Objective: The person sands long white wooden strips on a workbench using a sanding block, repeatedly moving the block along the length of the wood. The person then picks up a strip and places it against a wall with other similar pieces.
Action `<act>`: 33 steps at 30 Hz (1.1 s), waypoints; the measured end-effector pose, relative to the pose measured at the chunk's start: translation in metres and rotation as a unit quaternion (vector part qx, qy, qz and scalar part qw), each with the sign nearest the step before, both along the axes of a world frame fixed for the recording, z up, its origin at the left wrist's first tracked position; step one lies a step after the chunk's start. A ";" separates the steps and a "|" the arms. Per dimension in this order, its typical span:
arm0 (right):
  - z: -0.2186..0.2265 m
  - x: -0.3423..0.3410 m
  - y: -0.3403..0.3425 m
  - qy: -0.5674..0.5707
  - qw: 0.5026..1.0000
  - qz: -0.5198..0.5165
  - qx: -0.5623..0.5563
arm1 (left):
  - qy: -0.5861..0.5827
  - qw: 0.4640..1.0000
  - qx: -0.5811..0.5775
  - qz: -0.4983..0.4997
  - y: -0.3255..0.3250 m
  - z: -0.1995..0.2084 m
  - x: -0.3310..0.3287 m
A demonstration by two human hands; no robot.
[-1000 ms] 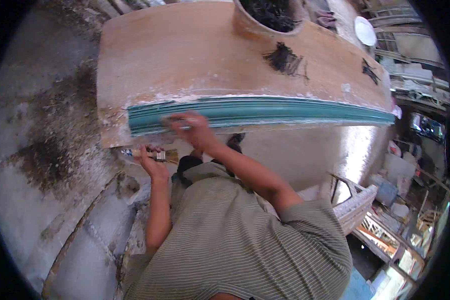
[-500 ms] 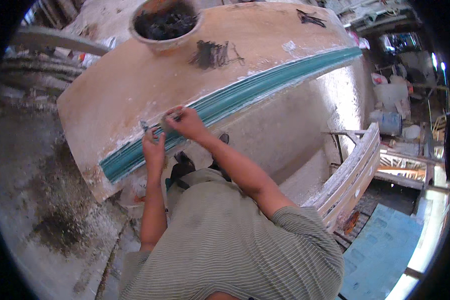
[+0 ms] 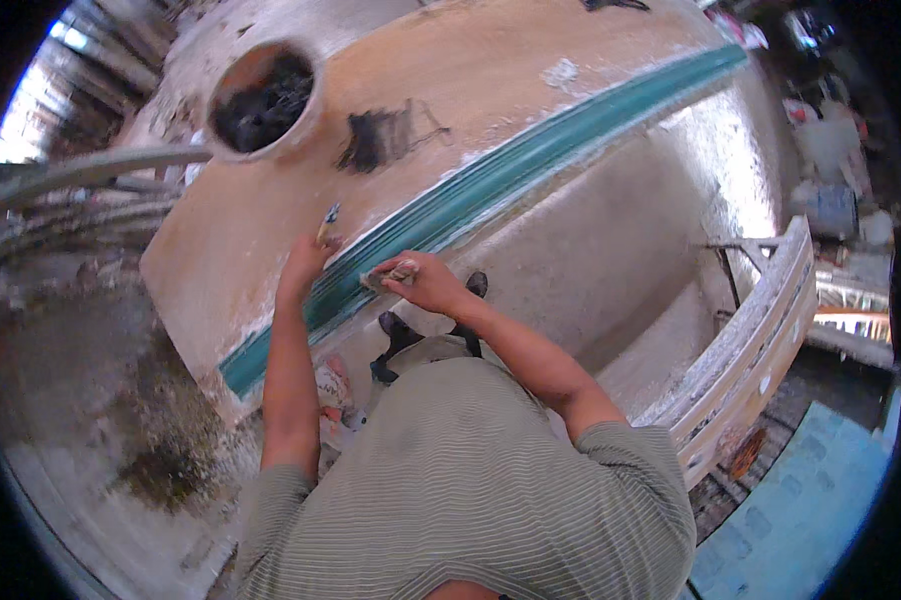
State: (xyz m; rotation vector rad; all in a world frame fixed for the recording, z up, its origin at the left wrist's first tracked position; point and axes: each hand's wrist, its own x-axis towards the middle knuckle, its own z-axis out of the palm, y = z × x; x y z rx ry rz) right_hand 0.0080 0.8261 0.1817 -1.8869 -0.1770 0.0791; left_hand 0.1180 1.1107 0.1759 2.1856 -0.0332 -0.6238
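A long green ribbed moulding (image 3: 480, 190) runs diagonally across a tan board (image 3: 230, 250), with white plaster smears along its edges. My left hand (image 3: 302, 268) is closed around a small slim tool (image 3: 328, 222) at the moulding's far edge. Its pale shaft and dark, white-flecked tip point away from me; I cannot tell its exact kind. My right hand (image 3: 432, 284) pinches a greyish, crumpled lump (image 3: 388, 275) at the near edge of the green strip. Whether the lump is rag or plaster does not show.
On the board's far left stands a round bucket (image 3: 315, 100) holding dark stringy material. Beside it lies a flat patch of dark fibres (image 3: 382, 135). A long pale curved piece (image 3: 740, 350) stands at the right, near a light-blue sheet (image 3: 795, 510).
My hands have moved apart. The right one has come to the moulding's near edge with the lump, while the left is at its far edge with the tool. The view has shifted too.
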 end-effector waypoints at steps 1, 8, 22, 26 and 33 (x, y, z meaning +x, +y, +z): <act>-0.001 -0.002 -0.021 0.042 0.997 -0.051 0.036 | 0.019 0.999 0.025 0.014 -0.013 0.003 0.002; 0.048 0.093 -0.317 0.014 0.913 -0.338 -0.228 | 0.125 0.987 0.105 0.005 -0.072 0.039 0.017; 0.047 0.160 -0.389 0.089 0.897 -0.337 -0.272 | 0.102 0.982 0.158 -0.004 -0.076 0.031 0.034; 0.079 0.177 -0.423 0.003 0.887 -0.367 -0.280 | 0.090 0.988 0.115 0.054 -0.088 0.027 0.048; 0.042 0.084 -0.282 0.155 0.986 -0.039 0.040 | -0.252 0.957 0.131 -0.053 -0.242 0.036 0.117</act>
